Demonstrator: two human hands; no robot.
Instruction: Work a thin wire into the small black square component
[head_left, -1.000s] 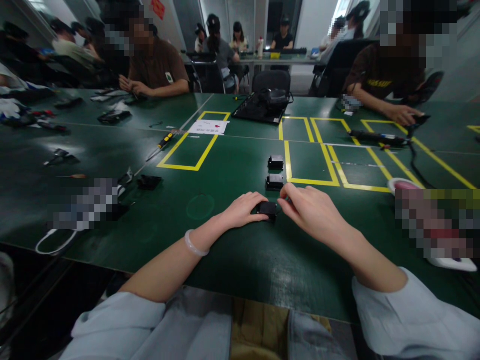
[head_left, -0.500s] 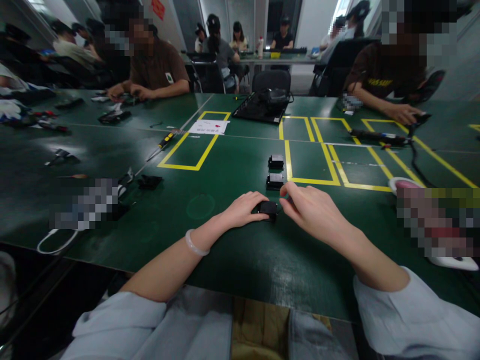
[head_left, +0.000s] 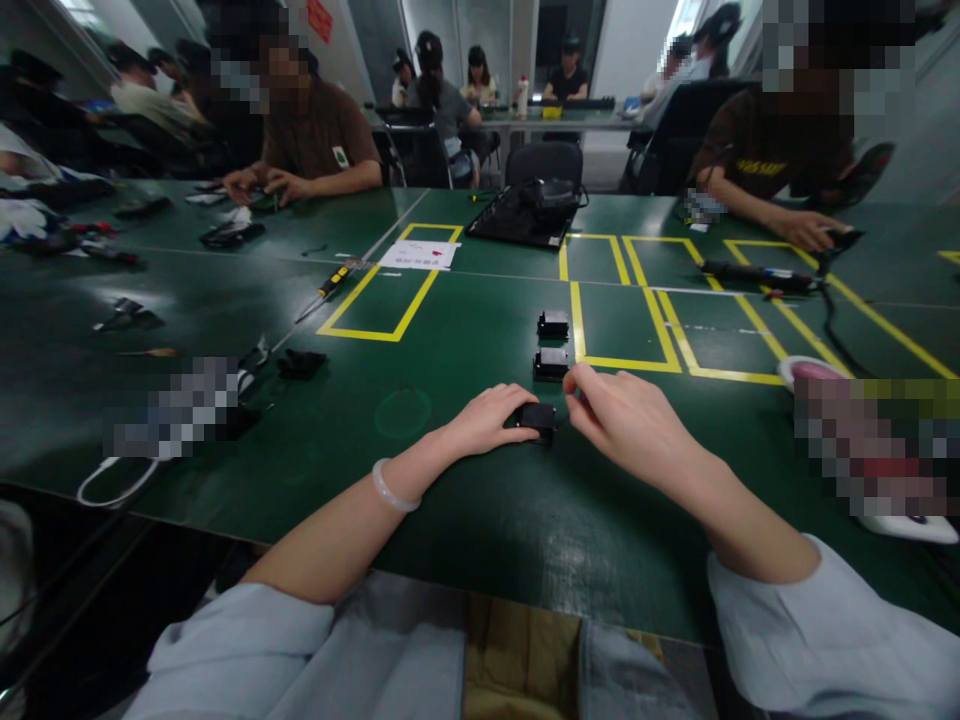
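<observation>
A small black box-like device [head_left: 537, 417] lies on the green table, gripped between the thumb and fingers of my left hand [head_left: 491, 418]. Just right of it, my right hand [head_left: 616, 408] is closed in a pinch. A thin dark line shows between those fingers and the device's right side; what it belongs to is hidden by the hand. Beyond my hands stand two similar black devices with grey tops, the nearer one [head_left: 551, 363] close to my right fingertips and the farther one [head_left: 553, 323] behind it.
Yellow tape outlines [head_left: 626, 361] mark the table [head_left: 465, 510]. To the left lie a yellow-and-black screwdriver [head_left: 335, 281] and a small black piece [head_left: 301, 363]. A paper sheet [head_left: 418, 254] and a black tray [head_left: 504, 220] are farther back. Co-workers sit across the table.
My right hand has shifted very slightly to the right, away from the device. My left hand keeps its grip in the same place.
</observation>
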